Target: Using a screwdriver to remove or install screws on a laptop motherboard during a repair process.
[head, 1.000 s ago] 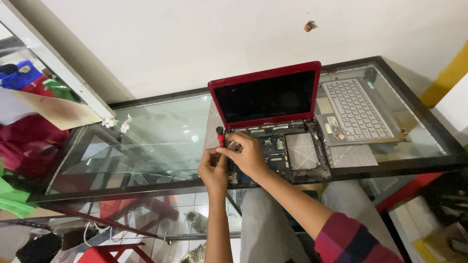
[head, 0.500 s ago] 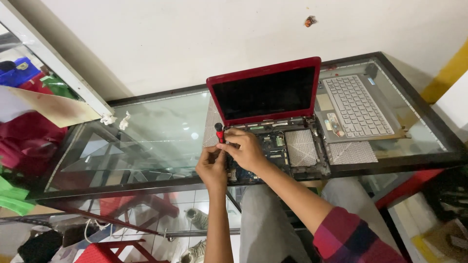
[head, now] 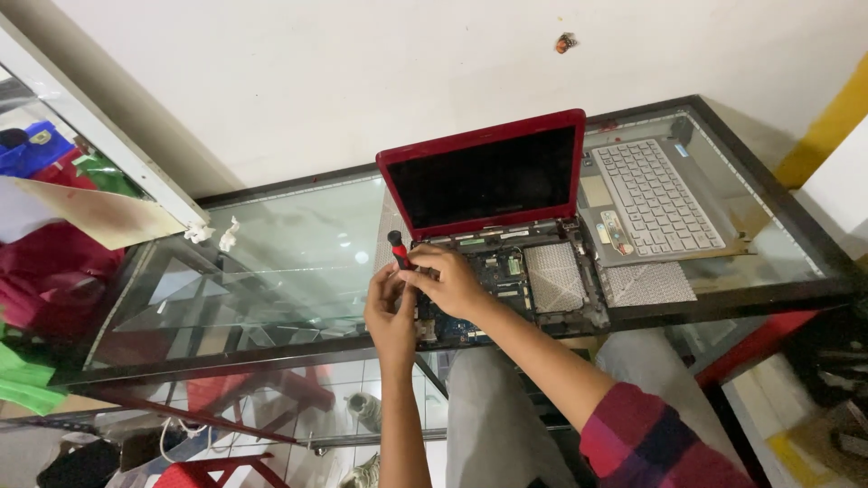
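The red-handled screwdriver (head: 398, 250) is standing upright at the near left corner of the opened red laptop (head: 506, 235); the right hand (head: 452, 280) is gripping it, and the left hand (head: 391, 312) is curling beside its shaft, its grasp unclear. I think the tip could be slipping onto the bare circuit board (head: 493, 276) if pressed sideways. The removed keyboard (head: 655, 194) is lying to the right on the glass table (head: 271, 262), blocking nothing.

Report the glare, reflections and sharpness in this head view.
Head view: a small bright glare spot sits on the glass tabletop, which also shows faint reflections; the red laptop with its base opened has a dark, nearly glare-free screen; both hands and the red-and-black screwdriver look sharp; straight edges bow slightly near the frame borders.
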